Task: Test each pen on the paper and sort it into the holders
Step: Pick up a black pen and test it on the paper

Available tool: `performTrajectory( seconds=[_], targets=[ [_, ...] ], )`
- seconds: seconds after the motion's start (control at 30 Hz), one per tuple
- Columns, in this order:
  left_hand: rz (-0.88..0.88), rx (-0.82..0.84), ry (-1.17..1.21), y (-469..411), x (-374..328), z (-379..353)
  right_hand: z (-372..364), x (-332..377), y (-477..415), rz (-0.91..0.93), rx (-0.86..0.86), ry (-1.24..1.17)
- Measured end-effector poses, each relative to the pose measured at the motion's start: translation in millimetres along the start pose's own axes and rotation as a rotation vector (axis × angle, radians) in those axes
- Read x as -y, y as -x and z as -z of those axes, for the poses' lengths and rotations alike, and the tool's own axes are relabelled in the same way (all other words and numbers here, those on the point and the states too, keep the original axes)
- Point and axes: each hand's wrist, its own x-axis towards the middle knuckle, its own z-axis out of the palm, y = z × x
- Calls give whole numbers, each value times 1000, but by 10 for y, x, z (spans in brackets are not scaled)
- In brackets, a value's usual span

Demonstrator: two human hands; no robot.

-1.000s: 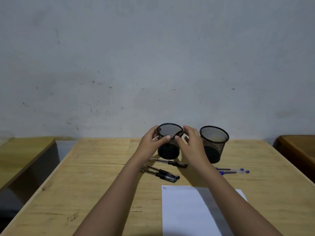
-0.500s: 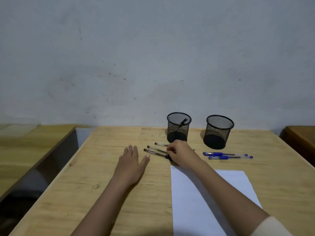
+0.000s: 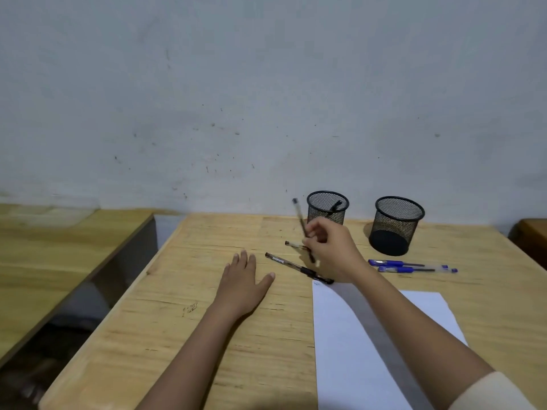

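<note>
My right hand [image 3: 333,253] grips a black pen [image 3: 299,216], lifted off the table and tilted almost upright, its cap end up. My left hand [image 3: 242,281] lies flat on the wooden table [image 3: 207,335], fingers straight. Two more black pens lie on the table: one [image 3: 291,265] between my hands, another [image 3: 294,244] partly hidden behind my right hand. Two blue pens [image 3: 414,266] lie to the right. The white paper [image 3: 355,350] lies under my right forearm. The left mesh holder [image 3: 327,207] has a dark pen end showing inside; the right mesh holder [image 3: 396,224] stands beside it.
A grey wall rises right behind the holders. Another wooden desk [image 3: 44,261] stands to the left across a gap, and a corner of a further desk [image 3: 532,235] shows at the right edge.
A second ago both hands held the left holder. Since then my left hand went flat on the table, and my right hand picked a black pen up from the table.
</note>
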Motion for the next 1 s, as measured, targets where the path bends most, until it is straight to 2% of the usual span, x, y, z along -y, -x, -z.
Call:
performTrajectory(
  seconds=[0.07,0.17,0.23,0.33,0.47,0.6,0.7,0.8,0.9,1.0],
  targets=[
    [23,-21,230,-1,-60,47,50,104,59,-31,-42,-240],
    [40,-117,797,69,-285,152,100,219,150,-133,-42,-647],
    [-31,-190,976,87,-441,228,115,253,206,-153,-31,-840],
    [-158,-200,1175,127,-615,315,122,255,282,-147,-37,-967],
    [-287,-215,1149,139,-653,306,199,263,333,-167,-62,-976],
    [-315,-252,1035,123,-727,314,234,292,367,-181,-103,-940],
    [-222,-349,1008,107,-686,335,420,275,325,-182,-260,-982],
    [-92,-327,1106,118,-370,380,884,197,302,-144,-441,-981],
    [-82,-270,1001,75,-111,375,1104,173,378,-110,-435,-964],
    [-63,-214,964,116,-104,245,986,152,466,-113,-383,-893]
  ],
)
